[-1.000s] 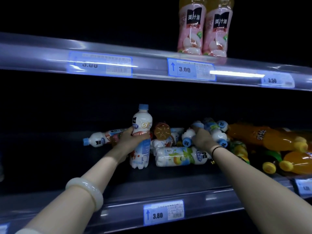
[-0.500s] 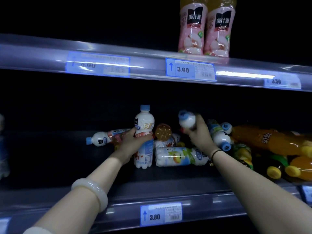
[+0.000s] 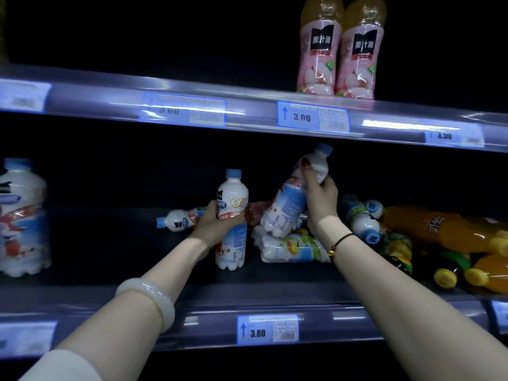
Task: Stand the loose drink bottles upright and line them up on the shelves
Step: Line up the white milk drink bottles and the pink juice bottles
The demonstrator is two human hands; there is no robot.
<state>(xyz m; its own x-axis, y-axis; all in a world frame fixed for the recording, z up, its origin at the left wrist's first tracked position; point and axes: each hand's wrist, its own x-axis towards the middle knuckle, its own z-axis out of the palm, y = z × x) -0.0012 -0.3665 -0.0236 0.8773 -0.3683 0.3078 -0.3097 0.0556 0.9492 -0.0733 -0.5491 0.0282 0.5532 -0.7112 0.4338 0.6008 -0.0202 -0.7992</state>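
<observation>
My left hand grips a white milk-drink bottle with a blue cap that stands upright on the middle shelf. My right hand holds a second white bottle tilted in the air, cap up and to the right, above a pile of lying white bottles. Another white bottle lies on its side behind my left hand. More white bottles lie to the right of my right wrist.
Orange soda bottles with yellow caps lie heaped at the right end of the shelf. A large white bottle stands upright at far left. Two pink juice bottles stand on the upper shelf. A price rail edges the front.
My right hand has picked a white bottle out of the pile and raised it, tilting it toward upright. My left hand keeps holding the standing bottle. The camera moved closer.
</observation>
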